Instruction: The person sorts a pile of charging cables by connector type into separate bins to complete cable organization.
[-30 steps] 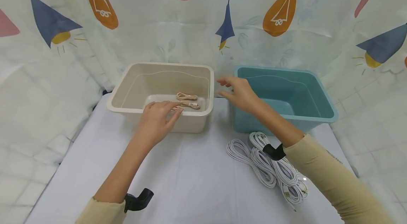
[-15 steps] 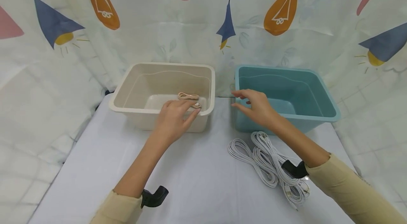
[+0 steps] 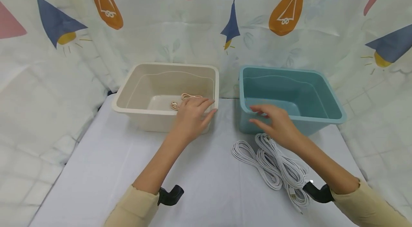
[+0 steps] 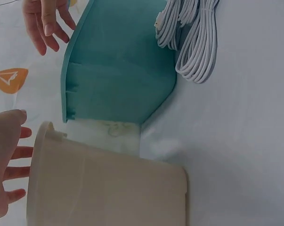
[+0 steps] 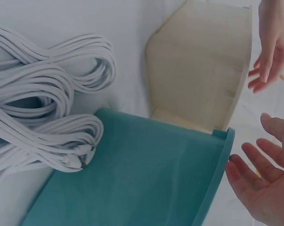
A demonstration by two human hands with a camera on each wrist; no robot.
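Left hand fingers relaxed, empty, over beige bin rim. Right hand spread, empty, above white cable bundles: light, floppy, tangle-prone; best pinched mid-coil.

The beige bin and the teal bin stand side by side at the back of the table, a narrow gap between them; the 2 bins are open on top, the curtain closing off the space behind. The white cables lie in front of the teal bin; the table in front of the beige bin lies bare.
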